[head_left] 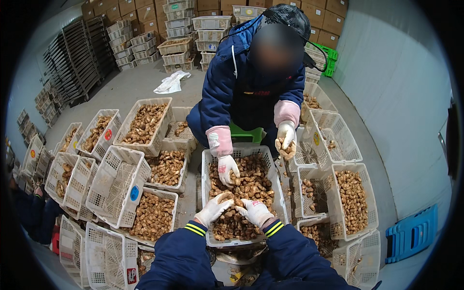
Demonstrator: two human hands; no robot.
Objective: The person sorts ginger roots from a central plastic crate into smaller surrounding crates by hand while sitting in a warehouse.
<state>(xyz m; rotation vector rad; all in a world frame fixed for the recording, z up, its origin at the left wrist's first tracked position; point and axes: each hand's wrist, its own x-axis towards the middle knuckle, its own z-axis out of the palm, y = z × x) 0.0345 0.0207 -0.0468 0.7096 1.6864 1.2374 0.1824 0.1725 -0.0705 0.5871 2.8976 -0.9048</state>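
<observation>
White gloves in a crate of brown tubers.
L hand (213, 208) & R hand (254, 211) meet over one tuber (235, 201), fingers curled on it, mid crate (209, 166). Co-worker opp.: one glove (227, 169) in pile, other (286, 139) holding tubers. More crates (116, 191) around.

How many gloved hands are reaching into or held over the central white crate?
4: the wearer's left hand and right hand in the crate; the co-worker's hand in it, another raised beside it.
</observation>
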